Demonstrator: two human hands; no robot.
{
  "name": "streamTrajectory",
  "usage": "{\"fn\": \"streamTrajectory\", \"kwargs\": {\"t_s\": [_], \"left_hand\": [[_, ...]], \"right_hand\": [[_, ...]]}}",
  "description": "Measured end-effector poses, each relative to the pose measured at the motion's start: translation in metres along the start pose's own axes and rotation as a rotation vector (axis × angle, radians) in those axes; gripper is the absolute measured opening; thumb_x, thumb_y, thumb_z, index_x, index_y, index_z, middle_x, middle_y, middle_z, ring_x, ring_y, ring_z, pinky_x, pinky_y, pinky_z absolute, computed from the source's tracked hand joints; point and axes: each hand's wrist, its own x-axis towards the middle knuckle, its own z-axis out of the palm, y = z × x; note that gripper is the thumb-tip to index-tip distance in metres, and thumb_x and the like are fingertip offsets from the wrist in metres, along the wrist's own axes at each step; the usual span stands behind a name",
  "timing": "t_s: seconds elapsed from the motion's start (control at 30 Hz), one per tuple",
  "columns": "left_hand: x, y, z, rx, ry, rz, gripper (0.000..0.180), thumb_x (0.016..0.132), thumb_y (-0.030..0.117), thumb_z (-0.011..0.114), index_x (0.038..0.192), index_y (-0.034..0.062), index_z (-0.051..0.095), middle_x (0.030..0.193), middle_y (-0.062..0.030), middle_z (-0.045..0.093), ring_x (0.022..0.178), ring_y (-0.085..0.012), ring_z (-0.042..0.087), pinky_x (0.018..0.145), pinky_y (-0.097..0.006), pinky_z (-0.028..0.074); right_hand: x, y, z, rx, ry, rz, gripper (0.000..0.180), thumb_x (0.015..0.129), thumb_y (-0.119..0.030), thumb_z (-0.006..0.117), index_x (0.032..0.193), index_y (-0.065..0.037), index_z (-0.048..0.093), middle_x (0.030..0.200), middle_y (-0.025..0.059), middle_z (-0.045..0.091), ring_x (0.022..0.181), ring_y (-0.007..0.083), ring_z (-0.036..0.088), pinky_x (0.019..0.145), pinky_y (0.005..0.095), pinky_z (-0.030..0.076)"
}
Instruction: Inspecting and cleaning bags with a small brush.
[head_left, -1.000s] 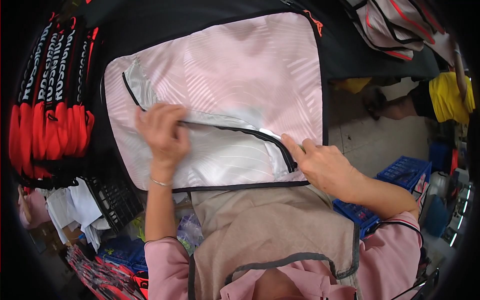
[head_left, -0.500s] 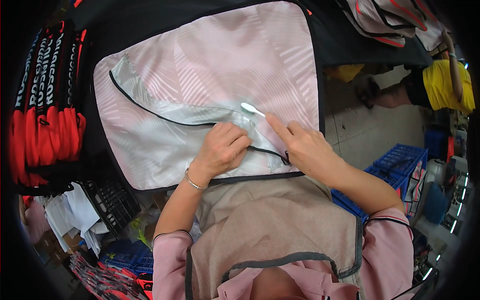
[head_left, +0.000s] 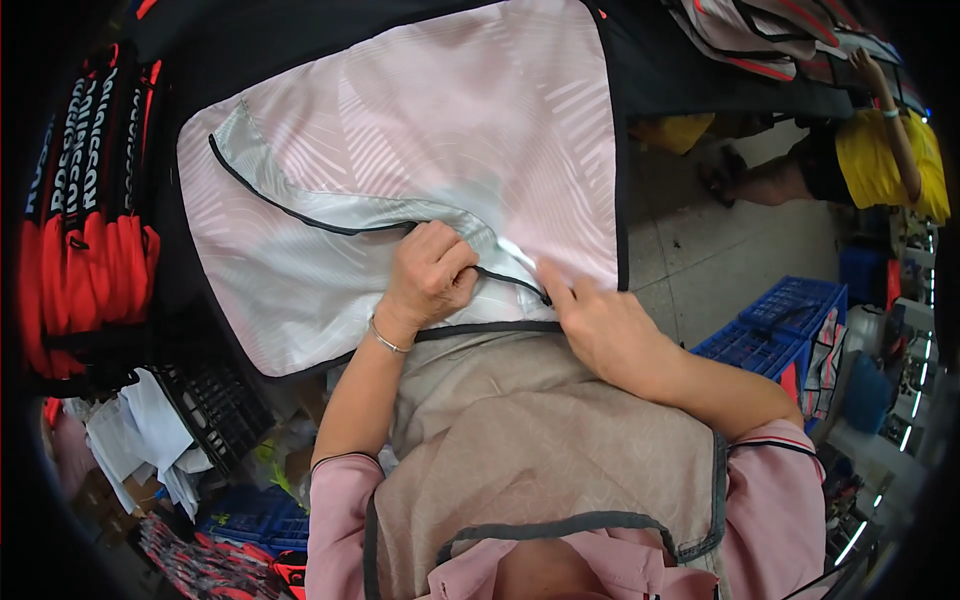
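Note:
A pale pink and silvery-white patterned fabric panel (head_left: pixel 540 100) with dark edging lies spread before me. Across it runs a slit edged with black binding (head_left: pixel 290 212), its pale flap pulled aside. My left hand (head_left: pixel 432 272) is closed on the bound edge near the middle of the slit. In my right hand (head_left: pixel 612 335) is a slim white toothbrush (head_left: pixel 518 254), blurred by motion, its head resting at or just above the fabric beside the slit. The fingers of my right hand hide most of its handle, and the slit's right end lies beside them.
Bundled red and black straps (head_left: pixel 95 220) hang at the left. Below them are white sheets (head_left: pixel 155 425) and a black crate (head_left: pixel 215 410). Blue crates (head_left: pixel 790 305) stand on the right, where a person in a yellow top (head_left: pixel 880 160) is near. More folded fabric pieces (head_left: pixel 745 35) lie at the far right.
My right hand has moved the toothbrush nearer to me along the slit. My left hand keeps its grip on the edge. The whole view has shifted slightly.

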Motion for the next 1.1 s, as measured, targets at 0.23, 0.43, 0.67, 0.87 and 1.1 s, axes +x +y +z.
{"fn": "streamTrajectory", "kwargs": {"t_s": [0.23, 0.43, 0.67, 0.87, 1.1], "left_hand": [[0.009, 0.027, -0.002, -0.079, -0.128, -0.056, 0.022, 0.064, 0.0, 0.062, 0.086, 0.0061, 0.059, 0.094, -0.0082, 0.062, 0.091, -0.0275, 0.058, 0.084, -0.039, 0.044], [0.005, 0.063, -0.019, -0.172, -0.381, -0.209, 0.069, 0.064, 0.035, 0.083, 0.121, 0.0061, 0.057, 0.099, -0.0088, 0.06, 0.096, -0.0282, 0.058, 0.093, -0.041, 0.04], [-0.028, 0.047, 0.003, -0.085, -0.26, -0.058, 0.054, 0.055, 0.002, 0.074, 0.107, 0.0079, 0.062, 0.093, -0.0082, 0.058, 0.09, -0.0281, 0.058, 0.082, -0.039, 0.046], [-0.021, 0.041, 0.04, -0.058, -0.011, 0.023, 0.042, 0.058, -0.003, 0.062, 0.098, 0.0074, 0.061, 0.089, -0.0066, 0.057, 0.085, -0.0259, 0.058, 0.075, -0.038, 0.047], [-0.027, 0.034, 0.061, 0.02, 0.044, 0.069, 0.024, 0.062, 0.002, 0.063, 0.084, 0.0112, 0.058, 0.079, -0.0028, 0.055, 0.074, -0.022, 0.056, 0.065, -0.035, 0.042]], "right_hand": [[-0.024, -0.003, -0.004, 0.096, -0.208, 0.146, 0.069, 0.079, -0.002, 0.056, 0.144, -0.002, 0.033, 0.099, 0.0254, 0.06, 0.077, 0.0434, 0.066, 0.07, 0.0511, 0.053], [-0.034, 0.006, 0.002, 0.086, -0.043, 0.188, 0.066, 0.078, 0.001, 0.055, 0.142, -0.007, 0.039, 0.096, 0.0232, 0.062, 0.073, 0.044, 0.065, 0.066, 0.0505, 0.054], [-0.028, 0.005, 0.002, 0.067, 0.017, 0.15, 0.066, 0.078, 0.003, 0.054, 0.142, -0.006, 0.039, 0.092, 0.0232, 0.061, 0.069, 0.0436, 0.064, 0.064, 0.0505, 0.053], [0.0, 0.006, 0.01, 0.01, 0.161, 0.097, 0.065, 0.077, 0.003, 0.054, 0.14, -0.001, 0.039, 0.089, 0.0235, 0.061, 0.07, 0.0417, 0.064, 0.064, 0.0481, 0.053], [-0.038, -0.012, 0.007, -0.082, -0.112, 0.158, 0.052, 0.085, -0.007, 0.051, 0.134, 0.009, 0.041, 0.085, 0.0245, 0.063, 0.069, 0.0375, 0.068, 0.061, 0.0447, 0.055]]}}
